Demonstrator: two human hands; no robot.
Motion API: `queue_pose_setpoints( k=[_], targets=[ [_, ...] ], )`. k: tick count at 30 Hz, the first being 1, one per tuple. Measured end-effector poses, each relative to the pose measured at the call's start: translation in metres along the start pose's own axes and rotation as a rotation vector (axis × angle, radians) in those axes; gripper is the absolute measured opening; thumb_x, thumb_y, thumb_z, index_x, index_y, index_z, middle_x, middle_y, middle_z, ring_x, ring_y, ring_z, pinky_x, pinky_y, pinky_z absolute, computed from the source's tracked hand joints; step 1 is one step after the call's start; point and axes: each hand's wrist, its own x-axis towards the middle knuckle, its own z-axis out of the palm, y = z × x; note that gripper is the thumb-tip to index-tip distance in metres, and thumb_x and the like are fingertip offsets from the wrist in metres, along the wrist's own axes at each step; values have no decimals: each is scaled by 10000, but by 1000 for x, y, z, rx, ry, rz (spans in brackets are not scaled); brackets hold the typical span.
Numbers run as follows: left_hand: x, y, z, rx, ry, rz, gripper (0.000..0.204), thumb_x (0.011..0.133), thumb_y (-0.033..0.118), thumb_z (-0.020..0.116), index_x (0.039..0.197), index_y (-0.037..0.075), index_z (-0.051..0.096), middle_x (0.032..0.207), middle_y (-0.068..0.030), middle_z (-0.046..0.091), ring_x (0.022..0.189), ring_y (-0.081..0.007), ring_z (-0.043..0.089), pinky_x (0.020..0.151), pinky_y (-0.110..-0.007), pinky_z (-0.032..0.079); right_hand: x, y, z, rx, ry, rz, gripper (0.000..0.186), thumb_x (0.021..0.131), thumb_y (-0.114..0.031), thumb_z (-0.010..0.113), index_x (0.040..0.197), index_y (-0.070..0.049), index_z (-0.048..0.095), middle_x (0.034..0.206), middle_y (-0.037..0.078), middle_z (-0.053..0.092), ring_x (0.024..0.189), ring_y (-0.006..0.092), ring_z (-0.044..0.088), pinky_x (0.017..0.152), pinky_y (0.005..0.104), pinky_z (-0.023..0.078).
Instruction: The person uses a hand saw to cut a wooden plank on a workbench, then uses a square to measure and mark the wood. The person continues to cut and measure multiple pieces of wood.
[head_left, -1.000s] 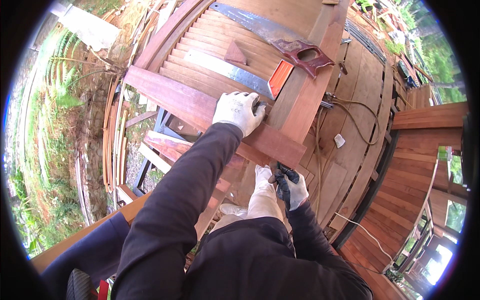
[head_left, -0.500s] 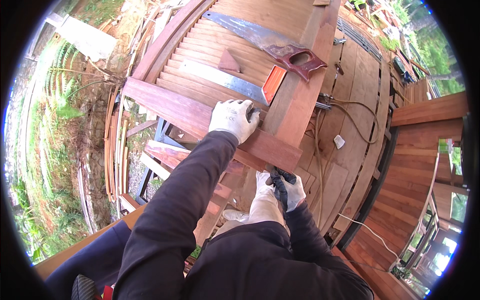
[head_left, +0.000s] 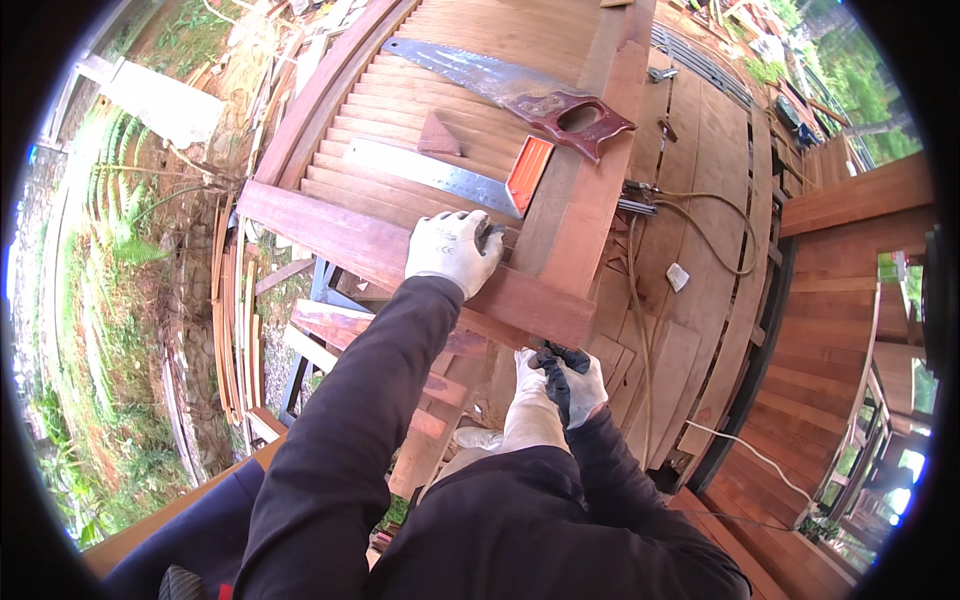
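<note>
My left hand (head_left: 453,250), in a white glove, lies over a reddish wooden board (head_left: 320,216) with its fingers curled round the far edge. That board crosses the near end of a louvred wooden panel (head_left: 385,98). Just below the board's right end is my right hand (head_left: 574,386), gloved in white and dark grey. Its fingers are pinched together, and whatever they hold is hidden. A try square (head_left: 425,176) with an orange handle rests on the slats beyond my left hand. Farther off lie a handsaw (head_left: 540,105) with a brown handle and a small triangular wood offcut (head_left: 438,138).
A plank deck (head_left: 705,170) extends to the right, with a hose (head_left: 640,320) and a pale stone-like chunk (head_left: 678,277) on it. Under the panel are trestle legs and timber pieces (head_left: 340,322). Long wooden strips (head_left: 228,320) lie at the left, beside a planted slope.
The view has shifted slightly, so the panel and tools appear a little farther left. Both hands keep their places at the board, and the tools have not moved on the panel.
</note>
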Motion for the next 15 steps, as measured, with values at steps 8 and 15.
queue_pose_setpoints(
  k=[8, 15],
  targets=[
    [0, 2, 0, 32, 15, -8, 231, 903, 330, 610, 943, 115, 685, 933, -85, 720, 957, -290, 663, 877, -430, 460, -11, -7, 8, -72, 12, -75, 158, 995, -33, 573, 1082, 46, 680, 909, 2, 677, 724, 36, 538, 645, 187, 437],
    [-1, 4, 0, -1, -7, -10, 220, 869, 291, 642, 940, 86, 680, 927, -138, 706, 944, -338, 656, 851, -454, 476, -6, -2, 3, 119, -13, 25, 152, 982, -67, 620, 1089, 15, 688, 872, -39, 647, 705, 18, 512, 625, 191, 412]
  ],
)
